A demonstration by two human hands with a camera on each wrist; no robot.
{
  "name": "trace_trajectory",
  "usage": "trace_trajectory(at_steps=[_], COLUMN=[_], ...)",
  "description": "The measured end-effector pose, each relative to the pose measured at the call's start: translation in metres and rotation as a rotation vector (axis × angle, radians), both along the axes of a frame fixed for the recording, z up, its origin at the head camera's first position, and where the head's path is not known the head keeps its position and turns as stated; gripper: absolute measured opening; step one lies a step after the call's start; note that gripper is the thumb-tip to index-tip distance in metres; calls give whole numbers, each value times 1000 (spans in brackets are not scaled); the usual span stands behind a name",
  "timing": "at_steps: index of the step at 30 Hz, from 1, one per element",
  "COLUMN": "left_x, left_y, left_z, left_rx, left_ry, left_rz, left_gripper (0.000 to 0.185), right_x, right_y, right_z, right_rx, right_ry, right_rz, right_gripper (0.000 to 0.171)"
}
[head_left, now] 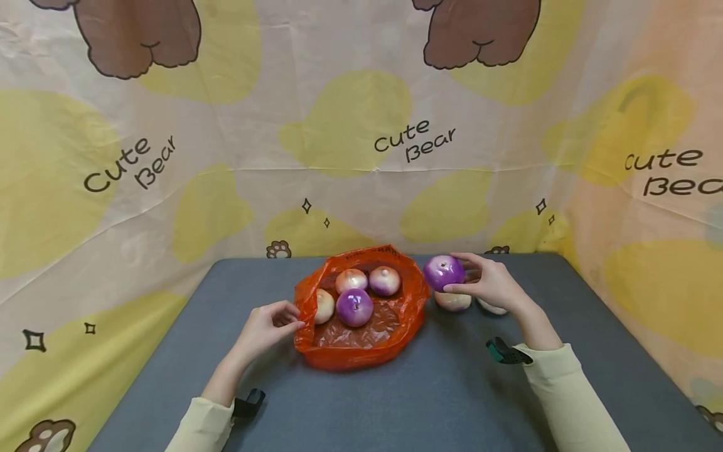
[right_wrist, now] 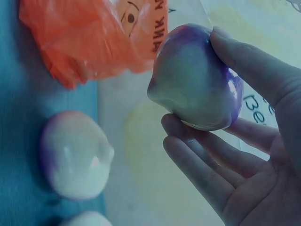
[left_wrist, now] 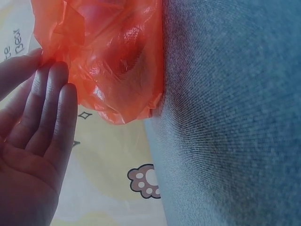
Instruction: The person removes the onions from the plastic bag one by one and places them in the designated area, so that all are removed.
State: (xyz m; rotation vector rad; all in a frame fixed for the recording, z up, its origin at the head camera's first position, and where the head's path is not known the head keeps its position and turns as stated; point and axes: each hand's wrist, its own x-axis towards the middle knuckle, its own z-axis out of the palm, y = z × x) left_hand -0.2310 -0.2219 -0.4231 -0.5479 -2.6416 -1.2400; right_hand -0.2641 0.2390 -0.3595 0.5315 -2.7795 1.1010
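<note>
An orange plastic bag [head_left: 361, 359] stands with its mouth wide and several onions inside, among them a purple onion [head_left: 354, 307] and a paler purple-and-white onion [head_left: 385, 280]. My left hand [head_left: 265, 328] pinches the bag's left rim between thumb and fingers. Just beyond the bag's right rim, my right hand [head_left: 492, 284] grips another purple onion [right_wrist: 193, 80] in the air, thumb on one side and fingers on the other. Beneath that hand, a white-and-purple onion [head_left: 453, 301] lies on the table. One more pale onion [head_left: 491, 306] is partly hidden behind the wrist.
The grey table [head_left: 440, 402] stretches out in front of the bag. Behind it hangs a cloth backdrop [head_left: 339, 188] with yellow patches, bears and lettering, close to the table's back edge. Each wrist carries a dark strap, such as the right wrist strap [head_left: 508, 353].
</note>
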Motion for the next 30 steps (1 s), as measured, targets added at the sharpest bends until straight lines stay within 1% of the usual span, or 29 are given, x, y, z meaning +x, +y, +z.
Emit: trace_trajectory(at_steps=[8,16,23,30], left_x=[-3,-3,-3,-3], left_y=[2,4,4,4], left_z=[-2,0,0,-1], left_rx=[-1,-20,-22,-21], left_ry=[-7,13,21,26], left_rz=[0,-4,-3,3], left_gripper=[15,13,14,13], right_x=[3,8,13,18], right_y=[24,46,63,81], right_z=[1,1,-1,-4], right_rx=[23,34,62,60], right_ry=[-27,-57,-44,-45], right_rz=[-70,-116,-157,-202], right_gripper=[78,80,81,80])
